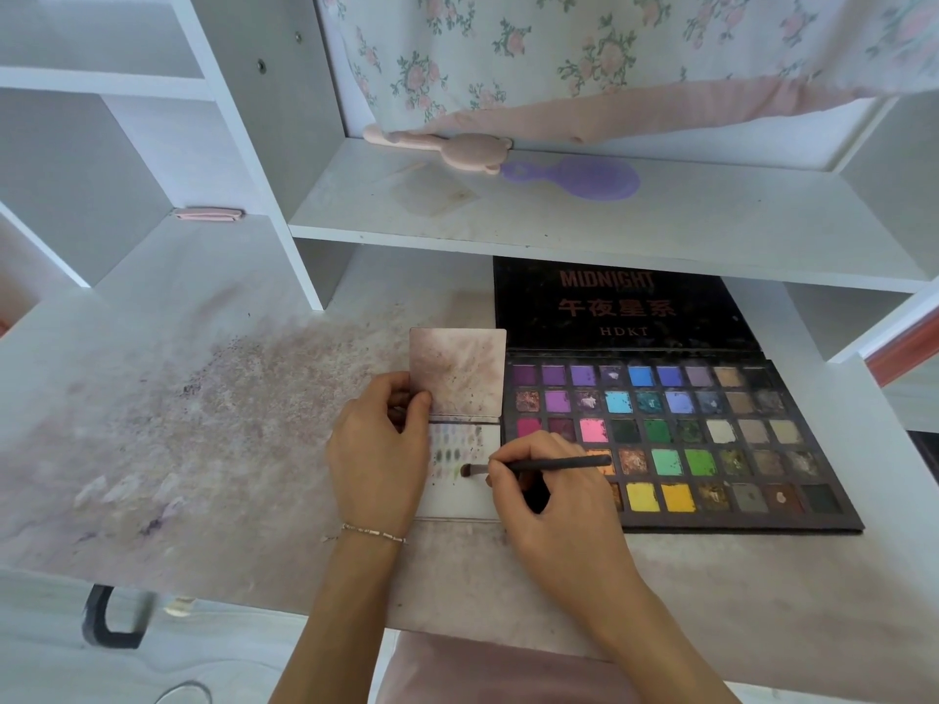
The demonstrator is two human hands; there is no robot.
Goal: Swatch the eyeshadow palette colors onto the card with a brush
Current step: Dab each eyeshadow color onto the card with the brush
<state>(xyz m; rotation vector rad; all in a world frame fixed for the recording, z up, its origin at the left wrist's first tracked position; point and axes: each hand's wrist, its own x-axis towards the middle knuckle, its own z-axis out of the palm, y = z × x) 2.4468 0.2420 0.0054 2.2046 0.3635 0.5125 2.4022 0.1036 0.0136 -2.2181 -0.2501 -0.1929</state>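
On the desk [203, 449] the card [457, 495] lies at centre, with the open palette [711, 439] touching it at 3 o'clock. A stained sheet [457, 370] overlaps the card's 12 o'clock edge. On the shelf [660, 221] at 12 o'clock, two hairbrushes [574, 179] lie end to end.

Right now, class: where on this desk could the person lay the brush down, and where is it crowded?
Free: the stained desk stretch left of the left hand, and the front strip below the palette. On the upper shelf, the part right of the purple hairbrush is bare. Crowded: the middle, where the card, the brush and the right hand meet against the palette's edge.
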